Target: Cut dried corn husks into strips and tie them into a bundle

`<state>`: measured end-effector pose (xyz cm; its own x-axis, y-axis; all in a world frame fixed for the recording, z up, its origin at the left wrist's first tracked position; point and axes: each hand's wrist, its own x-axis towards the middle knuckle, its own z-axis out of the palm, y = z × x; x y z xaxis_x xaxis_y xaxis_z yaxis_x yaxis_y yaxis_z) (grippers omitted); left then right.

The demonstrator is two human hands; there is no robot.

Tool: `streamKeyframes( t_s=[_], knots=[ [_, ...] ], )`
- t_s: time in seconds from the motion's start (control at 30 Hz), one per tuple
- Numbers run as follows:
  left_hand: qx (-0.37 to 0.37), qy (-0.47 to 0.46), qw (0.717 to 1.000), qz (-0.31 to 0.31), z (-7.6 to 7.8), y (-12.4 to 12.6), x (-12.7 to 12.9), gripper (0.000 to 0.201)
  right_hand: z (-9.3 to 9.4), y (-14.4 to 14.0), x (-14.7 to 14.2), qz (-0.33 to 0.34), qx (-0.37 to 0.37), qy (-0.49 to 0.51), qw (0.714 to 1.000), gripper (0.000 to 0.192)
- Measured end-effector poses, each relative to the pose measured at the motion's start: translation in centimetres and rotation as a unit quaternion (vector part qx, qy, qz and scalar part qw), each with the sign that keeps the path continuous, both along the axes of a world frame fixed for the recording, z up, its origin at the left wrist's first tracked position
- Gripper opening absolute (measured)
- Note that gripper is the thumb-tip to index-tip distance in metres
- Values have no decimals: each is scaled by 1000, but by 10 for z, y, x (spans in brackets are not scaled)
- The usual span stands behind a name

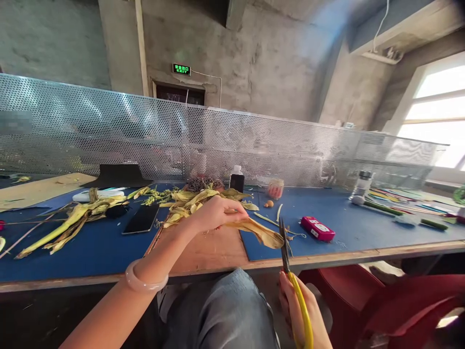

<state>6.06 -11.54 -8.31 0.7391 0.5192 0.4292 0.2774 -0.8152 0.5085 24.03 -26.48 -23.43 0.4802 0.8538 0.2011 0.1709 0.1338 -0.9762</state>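
My left hand point(220, 213) pinches a dried yellow-brown leaf point(263, 232) above the front of the table. In my right hand point(305, 303) are yellow-handled scissors point(286, 257), gripped below the table edge with the blades pointing up. The blades are at the leaf's right end; whether they cut into it I cannot tell. Behind my left hand lies a heap of dried leaves point(192, 198) on a brown board point(207, 247). Further left rests another bundle of withered leaves point(76, 218) with a pale stalk.
A black phone point(141, 219) lies left of the board. Toward the back stand a dark bottle point(237, 179) and a small jar point(275, 188). At right are a pink box point(317, 228) and a clear bottle point(362, 184). A perforated metal screen point(232, 138) borders the table; a red chair point(348, 291) stands below.
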Motion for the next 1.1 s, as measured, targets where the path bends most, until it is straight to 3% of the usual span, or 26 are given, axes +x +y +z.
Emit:
streamKeyframes(
  t_s=[0.3,0.43,0.6,0.8,1.1],
  knots=[
    [6,-16,999,41,4,7,-9,30,-9,-1,13,-18,-11,-10,1000,43],
    [17,-11,999,49,3,7,-9,30,-9,-7,12,21,-45,-25,998,42],
    [29,-6,998,60,3,5,-8,29,-8,-6,10,69,-36,-31,996,42],
    [44,8,998,44,1,7,-7,29,-9,-1,9,62,-44,-38,996,41],
    [5,4,999,38,1,11,-7,28,-3,-1,7,61,-34,-103,992,43]
  ],
)
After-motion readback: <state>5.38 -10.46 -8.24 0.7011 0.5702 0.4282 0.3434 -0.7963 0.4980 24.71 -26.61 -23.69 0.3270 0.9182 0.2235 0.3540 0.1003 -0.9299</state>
